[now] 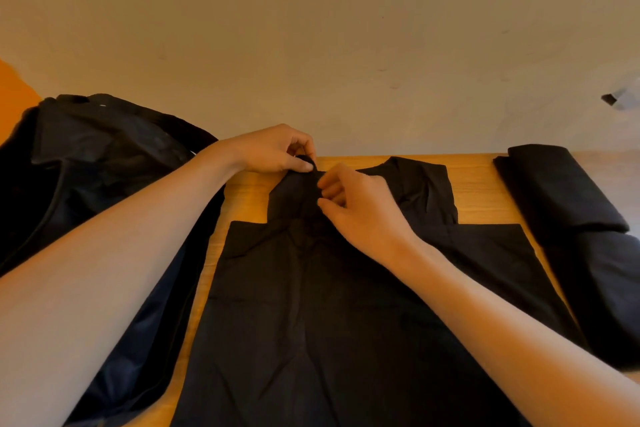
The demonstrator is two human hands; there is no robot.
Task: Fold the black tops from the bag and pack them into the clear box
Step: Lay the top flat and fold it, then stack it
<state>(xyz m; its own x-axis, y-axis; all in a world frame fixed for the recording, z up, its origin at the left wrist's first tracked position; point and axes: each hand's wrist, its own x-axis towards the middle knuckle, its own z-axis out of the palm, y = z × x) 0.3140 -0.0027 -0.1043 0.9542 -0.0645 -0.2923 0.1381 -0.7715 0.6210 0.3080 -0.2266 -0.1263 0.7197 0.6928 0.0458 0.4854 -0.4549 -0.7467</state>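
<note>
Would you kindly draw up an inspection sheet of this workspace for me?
Surface: wooden table, bare strips showing between the garments.
Job's things: black top laid flat, centre; dark bag at left; folded black tops at right; clear box not in view.
Clutter: nothing seen.
Hands: left hand pinches the top's far end; right hand curled beside it, grip unclear.
Cables: nothing seen.
Surroundings: beige wall; small grey fitting at right.

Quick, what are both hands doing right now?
Left hand: pinching the strap of the black top.
Right hand: pinching the same strap.
</note>
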